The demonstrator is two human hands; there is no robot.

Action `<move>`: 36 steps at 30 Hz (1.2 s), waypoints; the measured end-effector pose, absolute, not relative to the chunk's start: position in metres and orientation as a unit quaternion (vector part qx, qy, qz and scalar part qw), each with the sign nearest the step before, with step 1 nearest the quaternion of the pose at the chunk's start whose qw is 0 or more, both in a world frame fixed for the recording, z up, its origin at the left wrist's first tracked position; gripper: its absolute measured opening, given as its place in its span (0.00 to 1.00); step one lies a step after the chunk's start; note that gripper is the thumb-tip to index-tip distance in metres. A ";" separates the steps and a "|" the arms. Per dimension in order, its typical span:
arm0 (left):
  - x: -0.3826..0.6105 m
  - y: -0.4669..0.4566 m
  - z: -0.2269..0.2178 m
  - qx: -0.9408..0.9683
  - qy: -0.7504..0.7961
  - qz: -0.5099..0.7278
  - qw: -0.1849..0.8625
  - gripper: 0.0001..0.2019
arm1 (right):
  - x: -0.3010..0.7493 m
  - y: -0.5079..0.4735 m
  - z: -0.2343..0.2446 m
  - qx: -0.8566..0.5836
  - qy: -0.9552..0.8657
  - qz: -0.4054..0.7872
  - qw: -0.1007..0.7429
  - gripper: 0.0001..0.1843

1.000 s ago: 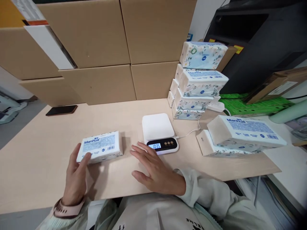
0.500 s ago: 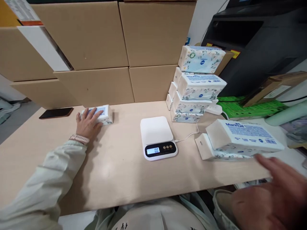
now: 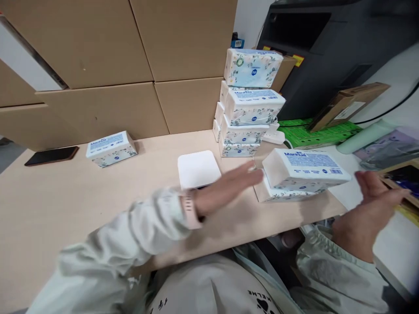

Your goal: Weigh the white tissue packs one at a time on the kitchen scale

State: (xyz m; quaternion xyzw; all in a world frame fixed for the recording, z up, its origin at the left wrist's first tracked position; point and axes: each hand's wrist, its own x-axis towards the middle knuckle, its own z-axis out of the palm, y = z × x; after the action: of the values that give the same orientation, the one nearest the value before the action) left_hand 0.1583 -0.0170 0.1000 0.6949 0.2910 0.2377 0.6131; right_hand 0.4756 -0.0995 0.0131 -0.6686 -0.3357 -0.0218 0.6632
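My left hand point(image 3: 231, 184) is stretched flat over the front of the white kitchen scale point(image 3: 198, 168), hiding its display. Its fingertips come close to the left end of two stacked tissue packs: the upper tissue pack point(image 3: 307, 170) lies on the lower tissue pack point(image 3: 278, 195). To the right of this pair is my right hand point(image 3: 369, 207), fingers extended and holding nothing. A single tissue pack point(image 3: 111, 148) lies by itself at the table's far left, untouched.
A taller stack of tissue packs point(image 3: 250, 107) stands behind the scale. Cardboard boxes point(image 3: 108, 111) wall off the back. A phone point(image 3: 51, 155) lies at the left edge. Further right are a green box point(image 3: 314, 133), a flat brown box point(image 3: 350, 107) and a dark machine point(image 3: 304, 43).
My left hand has let go of the single tissue pack and swung right across the scale. My right hand has drawn up beside the two stacked packs. The view has shifted right.
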 end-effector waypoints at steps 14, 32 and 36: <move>0.105 -0.060 0.127 0.653 0.250 0.350 0.624 0.34 | 0.360 -0.073 0.057 -0.492 -0.597 0.121 0.622 0.41; 0.030 -0.039 0.047 0.539 0.381 0.439 0.610 0.29 | 0.284 -0.020 0.005 -0.433 -0.602 0.441 0.506 0.41; 0.015 -0.041 0.029 0.518 0.437 0.486 0.552 0.31 | 0.288 -0.026 0.002 -0.477 -0.569 0.379 0.552 0.37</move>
State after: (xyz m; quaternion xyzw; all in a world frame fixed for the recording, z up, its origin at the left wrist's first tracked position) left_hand 0.0153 -0.0410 0.0288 0.5180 0.4366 0.4864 0.5518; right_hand 0.2885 -0.0263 0.0023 -0.4770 -0.5691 0.3795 0.5519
